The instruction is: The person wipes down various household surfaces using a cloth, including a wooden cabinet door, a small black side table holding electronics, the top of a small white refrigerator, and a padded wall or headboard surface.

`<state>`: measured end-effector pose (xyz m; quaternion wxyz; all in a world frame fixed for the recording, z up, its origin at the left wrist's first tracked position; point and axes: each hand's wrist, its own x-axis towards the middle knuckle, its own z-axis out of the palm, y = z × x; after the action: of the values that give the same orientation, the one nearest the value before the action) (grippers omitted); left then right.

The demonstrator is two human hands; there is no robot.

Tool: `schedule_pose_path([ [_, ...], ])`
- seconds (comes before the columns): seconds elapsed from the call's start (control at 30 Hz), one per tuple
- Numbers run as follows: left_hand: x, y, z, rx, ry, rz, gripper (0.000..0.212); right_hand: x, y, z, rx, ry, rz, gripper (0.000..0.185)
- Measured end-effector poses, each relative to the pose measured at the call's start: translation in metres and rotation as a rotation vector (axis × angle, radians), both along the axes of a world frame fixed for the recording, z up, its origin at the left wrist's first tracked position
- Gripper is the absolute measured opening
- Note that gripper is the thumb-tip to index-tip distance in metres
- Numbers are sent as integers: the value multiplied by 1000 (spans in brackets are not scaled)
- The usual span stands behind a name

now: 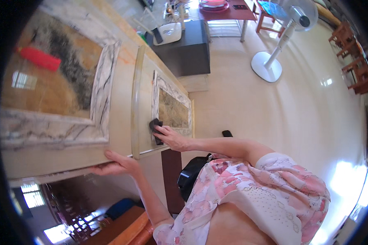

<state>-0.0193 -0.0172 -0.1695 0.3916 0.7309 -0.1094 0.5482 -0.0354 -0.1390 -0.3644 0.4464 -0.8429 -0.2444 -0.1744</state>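
Observation:
A dark cloth or sponge is held in my right hand. It presses on the left side of the white-and-grey veined marble frame around the lower stone panel. My left hand grips the edge of the pale stone-faced wall, thumb on the front face and fingers partly hidden around the side. Above that hand is a larger veined marble frame around a glossy brown and black stone panel. Between the two framed sections runs a raised stone moulding.
A blurred red object is before the upper panel. Beyond the wall stands a dark cabinet bearing a white tray. A white pedestal fan stands on the tiled floor. Wooden stools line the far side.

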Motion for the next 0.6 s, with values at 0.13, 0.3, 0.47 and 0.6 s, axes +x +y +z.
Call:
schedule_pose_path([
  [0.13, -21, -52, 2, 387, -102, 8, 67, 7, -42, -53, 328, 494, -92, 28],
  [0.3, -2, -155, -57, 424, 567, -488, 46, 24, -172, -71, 675, 654, -179, 24],
  [0.47, 33, -204, -96, 507, 942, -657, 36, 77, -273, -47, 641, 479, -405, 23],
  [0.6, 58, -228, -118, 619, 976, -711, 36, 137, -329, -5, 463, 183, -618, 36],
])
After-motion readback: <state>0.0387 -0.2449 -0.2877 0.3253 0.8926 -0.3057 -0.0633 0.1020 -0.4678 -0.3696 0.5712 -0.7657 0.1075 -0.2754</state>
